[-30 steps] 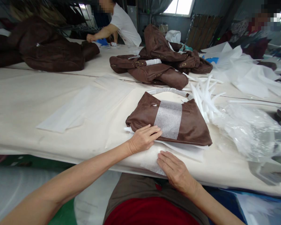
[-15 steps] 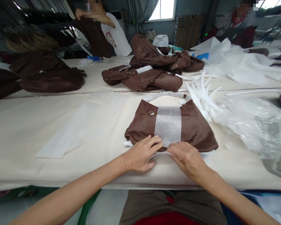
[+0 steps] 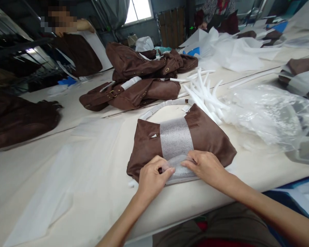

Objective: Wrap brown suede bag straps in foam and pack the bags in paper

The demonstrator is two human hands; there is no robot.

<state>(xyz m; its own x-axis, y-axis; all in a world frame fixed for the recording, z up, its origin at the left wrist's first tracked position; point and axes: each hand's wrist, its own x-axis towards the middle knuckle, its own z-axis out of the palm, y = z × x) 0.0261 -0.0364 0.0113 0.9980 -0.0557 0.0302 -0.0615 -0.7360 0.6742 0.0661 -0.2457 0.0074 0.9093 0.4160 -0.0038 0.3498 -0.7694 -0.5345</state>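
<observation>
A brown handbag (image 3: 208, 137) lies flat on the cream-covered table, its wrapped handle (image 3: 164, 105) arched away from me. A band of whitish translucent foam sheet (image 3: 176, 135) runs across the bag's middle. At the bag's near edge, my left hand (image 3: 154, 173) pinches the sheet's near end between thumb and fingers. My right hand (image 3: 204, 166) is closed on the same end a little to the right, thumb against fingers. Between the hands the folded end lies over the bag's lower edge. A small white tag shows by the zip on the left.
Brown bags (image 3: 144, 68) are piled behind. White foam sticks (image 3: 206, 92) and crumpled clear plastic (image 3: 265, 116) lie to the right, thin white sheets (image 3: 51, 185) to the left. A co-worker (image 3: 87, 44) holds up a brown bag at the far left.
Both hands have taken the sheet's near end and brought it up over the bag's near edge. The left hand has gone from lying spread to pinching. The camera view has turned and tilted.
</observation>
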